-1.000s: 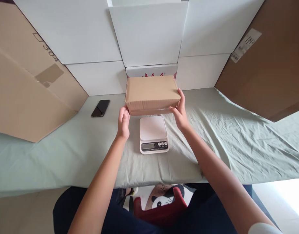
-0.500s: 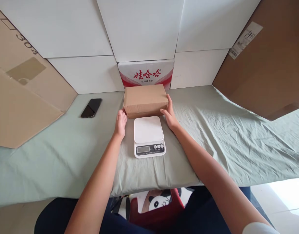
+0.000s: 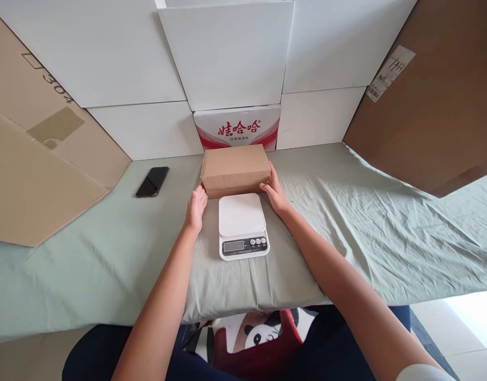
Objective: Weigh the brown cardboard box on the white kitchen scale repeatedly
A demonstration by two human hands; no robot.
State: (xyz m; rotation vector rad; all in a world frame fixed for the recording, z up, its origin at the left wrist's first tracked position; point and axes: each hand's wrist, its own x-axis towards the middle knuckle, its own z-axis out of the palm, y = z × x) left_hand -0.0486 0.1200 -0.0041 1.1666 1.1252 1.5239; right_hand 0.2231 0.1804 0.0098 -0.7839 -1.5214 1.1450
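Observation:
A closed brown cardboard box [image 3: 235, 168] rests on the green cloth, just behind a white kitchen scale [image 3: 242, 216]. My left hand [image 3: 196, 206] is at the box's lower left front corner, its fingers against the left side and partly hidden. On the opposite side, my right hand [image 3: 275, 193] grips the box, with the thumb on the front face and the fingers along the right end. The scale lies between my forearms, its plate bare, its dark display and round buttons facing me.
A black phone [image 3: 152, 182] lies at the left on the green cloth [image 3: 108, 264]. White panels and a white-and-red printed carton [image 3: 239, 126] stand behind. Large cardboard sheets flank the table, left [image 3: 53, 174] and right [image 3: 429, 116]. Below the front edge is a red stool [image 3: 259, 354].
The view has tilted up slightly, so everything sits a little lower. Both hands remain at the box's sides; the box and scale keep about the same places on the cloth.

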